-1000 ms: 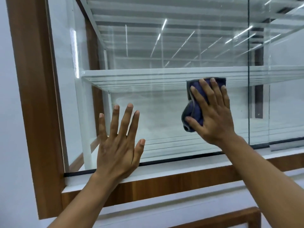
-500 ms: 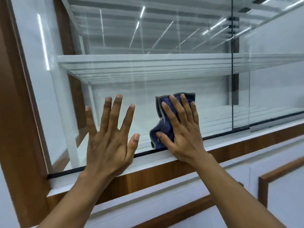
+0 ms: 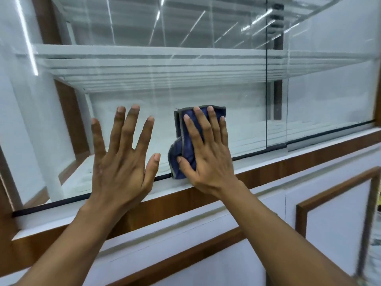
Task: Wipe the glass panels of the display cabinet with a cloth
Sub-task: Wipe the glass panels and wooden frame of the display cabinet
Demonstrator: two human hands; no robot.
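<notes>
A dark blue cloth (image 3: pixel 183 141) with a grey edge lies bunched against the lower part of the cabinet's front glass panel (image 3: pixel 206 79), its bottom touching the white sill (image 3: pixel 299 150). My right hand (image 3: pixel 208 153) presses the cloth flat onto the glass with straight fingers, the thumb against its lower fold. My left hand (image 3: pixel 121 162) rests flat on the same panel just left of the cloth, fingers spread, its heel at the sill. Faint smears show on the glass above the hands.
A second glass panel (image 3: pixel 329 89) overlaps at a vertical edge to the right. Inside runs a white shelf (image 3: pixel 144 56). A brown wooden frame (image 3: pixel 6 203) borders the left side and the sill. White lower cabinet doors (image 3: pixel 340 223) with wood trim lie below.
My right hand has slid the cloth down and to the left, from shelf height to the bottom edge of the glass, close to my left hand. The left hand stayed flat on the glass.
</notes>
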